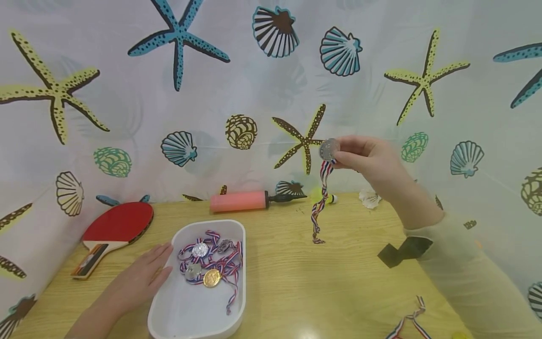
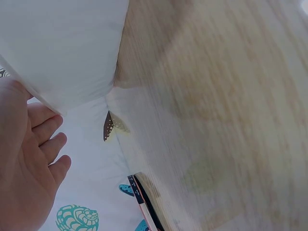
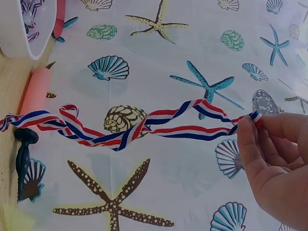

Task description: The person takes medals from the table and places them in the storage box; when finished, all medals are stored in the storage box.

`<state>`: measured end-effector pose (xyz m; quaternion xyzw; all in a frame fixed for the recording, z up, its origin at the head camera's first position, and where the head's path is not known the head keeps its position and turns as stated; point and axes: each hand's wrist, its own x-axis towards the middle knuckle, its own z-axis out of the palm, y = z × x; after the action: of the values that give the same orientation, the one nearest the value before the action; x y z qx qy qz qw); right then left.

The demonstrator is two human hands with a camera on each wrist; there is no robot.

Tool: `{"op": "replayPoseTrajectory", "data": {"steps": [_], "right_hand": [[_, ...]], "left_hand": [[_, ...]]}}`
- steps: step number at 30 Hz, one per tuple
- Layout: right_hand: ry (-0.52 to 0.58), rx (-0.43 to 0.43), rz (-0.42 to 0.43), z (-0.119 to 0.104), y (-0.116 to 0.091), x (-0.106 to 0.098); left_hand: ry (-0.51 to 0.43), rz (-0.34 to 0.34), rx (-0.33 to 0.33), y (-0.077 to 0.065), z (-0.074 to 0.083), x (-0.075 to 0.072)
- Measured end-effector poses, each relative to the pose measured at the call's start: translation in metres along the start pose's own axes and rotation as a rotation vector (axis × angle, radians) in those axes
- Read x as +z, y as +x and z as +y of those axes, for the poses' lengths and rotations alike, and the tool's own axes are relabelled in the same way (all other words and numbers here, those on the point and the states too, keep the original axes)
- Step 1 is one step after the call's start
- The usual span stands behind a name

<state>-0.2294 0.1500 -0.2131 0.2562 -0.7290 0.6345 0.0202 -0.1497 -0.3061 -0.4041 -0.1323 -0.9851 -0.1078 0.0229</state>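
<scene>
High over the table, my right hand pinches a silver medal where its ribbon joins. The red, white and blue ribbon dangles below, twisted along its length. My left hand rests against the left side of a white plastic bin, its fingers extended at the rim. Inside the bin's far half lies a tangle of striped ribbons with several medals, among them a gold medal and a silver medal.
A red table tennis paddle lies left of the bin. Behind it are a pink hand pump, a yellow shuttlecock and a white seashell. Another striped ribbon is at the near right. A patterned curtain stands behind the table.
</scene>
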Motion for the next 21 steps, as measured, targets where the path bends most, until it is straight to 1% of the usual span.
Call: {"op": "replayPoseTrajectory", "data": {"steps": [8,11,14,21], "right_hand": [[0.133,-0.095,-0.085,-0.014,0.006,0.033],[0.156,-0.105,-0.108,-0.020,0.006,0.049],[0.163,-0.088,-0.141,-0.027,0.006,0.066],[0.217,-0.110,-0.257,-0.039,0.008,0.106]], "left_hand": [[0.000,0.006,-0.001,-0.001,0.001,-0.001],[0.004,0.006,0.003,-0.001,0.001,0.000],[0.000,0.005,0.001,-0.001,0.000,0.000],[-0.001,0.008,0.002,-0.001,0.001,-0.001]]}}
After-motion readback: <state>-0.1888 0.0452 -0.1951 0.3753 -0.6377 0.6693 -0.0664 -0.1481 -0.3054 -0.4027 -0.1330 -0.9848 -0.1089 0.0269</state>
